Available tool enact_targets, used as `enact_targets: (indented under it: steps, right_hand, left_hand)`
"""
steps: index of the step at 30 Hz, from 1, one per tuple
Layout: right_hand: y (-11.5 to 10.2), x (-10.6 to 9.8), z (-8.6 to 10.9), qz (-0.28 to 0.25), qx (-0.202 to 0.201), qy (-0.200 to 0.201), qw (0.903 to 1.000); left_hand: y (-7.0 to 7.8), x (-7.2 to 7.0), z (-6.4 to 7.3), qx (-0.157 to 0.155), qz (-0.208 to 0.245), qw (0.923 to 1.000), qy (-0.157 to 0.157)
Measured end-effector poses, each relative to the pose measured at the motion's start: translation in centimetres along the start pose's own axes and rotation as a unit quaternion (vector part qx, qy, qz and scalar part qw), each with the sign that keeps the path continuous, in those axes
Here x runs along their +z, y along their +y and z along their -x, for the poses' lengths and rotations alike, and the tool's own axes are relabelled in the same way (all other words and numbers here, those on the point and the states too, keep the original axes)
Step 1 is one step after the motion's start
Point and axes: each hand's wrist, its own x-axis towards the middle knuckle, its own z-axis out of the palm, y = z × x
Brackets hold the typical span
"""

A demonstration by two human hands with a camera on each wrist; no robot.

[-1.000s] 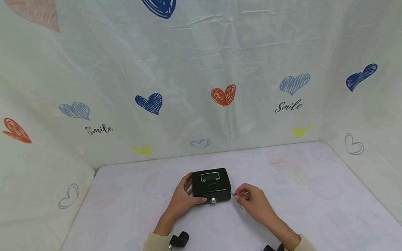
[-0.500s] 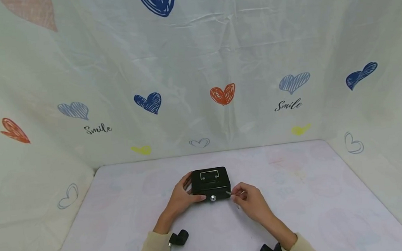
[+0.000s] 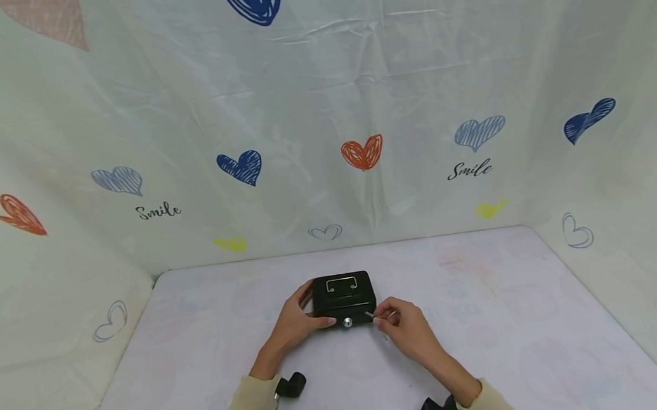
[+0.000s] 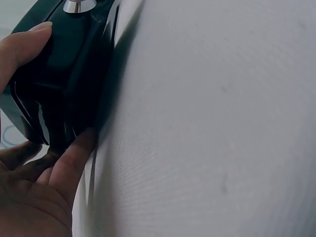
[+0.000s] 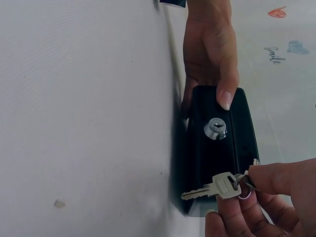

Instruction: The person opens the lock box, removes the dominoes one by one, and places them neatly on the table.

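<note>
My left fingers (image 4: 74, 160) grip the black rectangular metal box (image 3: 343, 300), presumably to steady it; my right fingers (image 5: 232, 216) pinch ringed silvery metal keys (image 5: 225, 185).

At lower centre, one left hand (image 3: 293, 328) and one right hand (image 3: 408, 331); one black box (image 3: 344, 304) between them, with one lid handle (image 3: 341, 279) and one round lock (image 3: 347, 322); two keys (image 5: 224, 185) lower right of the right wrist view, one only partly visible; two sleeves (image 3: 248, 407) at bottom; two "Smile" words (image 3: 158, 210) and three dark blue hearts (image 3: 240, 168) above
</note>
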Motion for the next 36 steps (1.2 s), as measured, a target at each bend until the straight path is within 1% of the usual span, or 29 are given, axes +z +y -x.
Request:
enact_targets:
  steps: [7, 15, 23, 28, 29, 36]
  right_hand:
    - [0.1, 0.2, 0.1, -0.004, -0.004, -0.007, 1.0000]
    - [-0.2, 0.4, 0.3, -0.018, -0.012, -0.009, 0.9997]
    - [-0.2, 0.6, 0.2, -0.009, -0.022, -0.006, 0.9997]
    - [-0.1, 0.9, 0.0, -0.006, -0.018, -0.007, 0.9998]
    - [-0.1, 0.9, 0.0, -0.004, -0.023, -0.006, 0.9997]
    - [-0.4, 1.3, 0.0, 0.000, -0.013, -0.003, 0.9999]
  left_hand:
    - [0.1, 0.0, 0.2, 0.007, -0.006, 1.0000, 0.000]
    - [-0.1, -0.1, -0.1, 0.011, 0.012, 0.9999, 0.000]
    - [-0.3, 0.1, -0.3, 0.010, 0.033, 0.9994, 0.006]
    - [-0.3, 0.2, -0.3, 0.008, 0.035, 0.9992, 0.014]
    - [-0.3, 0.2, -0.3, 0.008, 0.034, 0.9993, 0.015]
    - [-0.4, 0.3, -0.3, 0.009, 0.041, 0.9990, 0.016]
